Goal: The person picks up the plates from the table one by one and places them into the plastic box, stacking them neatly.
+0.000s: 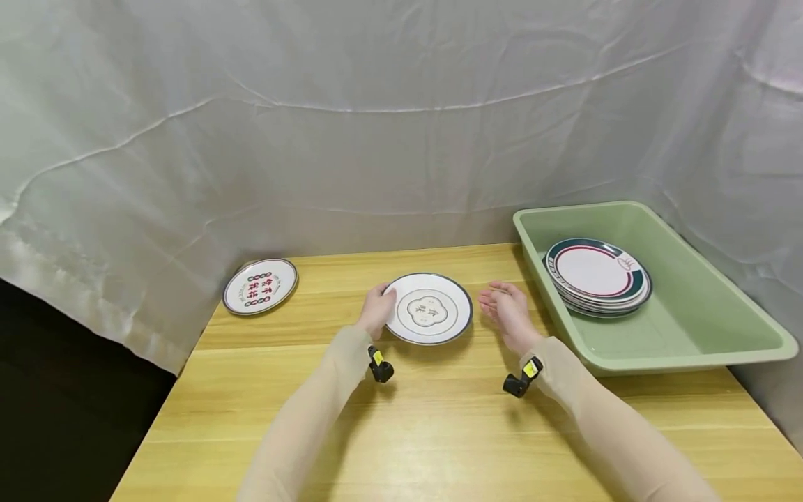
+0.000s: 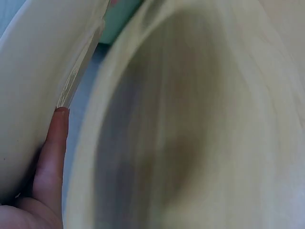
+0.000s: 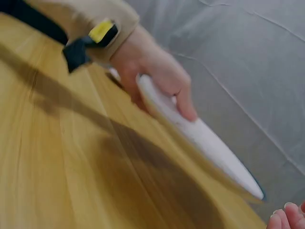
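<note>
My left hand (image 1: 377, 309) grips the left rim of a white plate (image 1: 453, 322) with a dark blue edge and a flower-shaped emblem. Its thumb lies on top and its fingers reach beneath, as the right wrist view shows. The plate (image 3: 209, 148) is held above the wooden table, casting a shadow below. The plate's pale underside (image 2: 28, 95) fills the left side of the left wrist view. My right hand (image 1: 507, 312) is just right of the plate, apart from it, with loosely bent fingers and nothing in it. Only its fingertips (image 3: 286, 219) show in the right wrist view.
On the right of the wooden table (image 1: 439, 432) stands a green basin (image 1: 684, 341) with a stack of plates (image 1: 592, 272) inside. Plates with red lettering (image 1: 260, 286) lie at the table's back left corner. A grey curtain (image 1: 389, 160) hangs behind the table.
</note>
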Available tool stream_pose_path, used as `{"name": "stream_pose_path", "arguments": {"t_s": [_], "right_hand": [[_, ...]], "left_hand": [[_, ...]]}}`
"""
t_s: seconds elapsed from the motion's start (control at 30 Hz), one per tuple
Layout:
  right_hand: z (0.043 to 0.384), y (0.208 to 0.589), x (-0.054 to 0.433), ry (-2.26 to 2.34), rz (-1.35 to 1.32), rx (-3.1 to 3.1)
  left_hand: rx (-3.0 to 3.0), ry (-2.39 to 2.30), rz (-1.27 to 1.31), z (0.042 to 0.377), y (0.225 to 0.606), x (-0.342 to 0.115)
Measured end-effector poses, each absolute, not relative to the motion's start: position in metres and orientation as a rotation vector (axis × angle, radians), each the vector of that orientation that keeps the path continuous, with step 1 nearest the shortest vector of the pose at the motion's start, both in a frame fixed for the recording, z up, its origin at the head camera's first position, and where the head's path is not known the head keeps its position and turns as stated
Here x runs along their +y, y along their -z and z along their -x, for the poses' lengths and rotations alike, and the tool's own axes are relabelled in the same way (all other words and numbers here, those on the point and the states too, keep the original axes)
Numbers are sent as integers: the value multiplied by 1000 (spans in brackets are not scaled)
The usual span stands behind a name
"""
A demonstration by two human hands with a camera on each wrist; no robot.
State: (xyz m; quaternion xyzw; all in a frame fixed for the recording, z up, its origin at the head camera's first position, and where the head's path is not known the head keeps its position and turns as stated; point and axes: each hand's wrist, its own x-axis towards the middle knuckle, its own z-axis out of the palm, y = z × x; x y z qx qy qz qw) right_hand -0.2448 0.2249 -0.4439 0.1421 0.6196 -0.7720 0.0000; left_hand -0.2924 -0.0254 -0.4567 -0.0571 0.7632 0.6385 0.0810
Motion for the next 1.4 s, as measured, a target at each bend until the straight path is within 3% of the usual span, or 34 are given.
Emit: {"name": "stream_pose_path", "arguments": {"t_s": [0.67,1.4], "right_hand": [[245,415,215,2411,-229,2012],[248,412,203,2557,-373,1674]], "left_hand": [[2101,-2222,151,278,406,-1],[2087,-2215,174,272,418,17]]}}
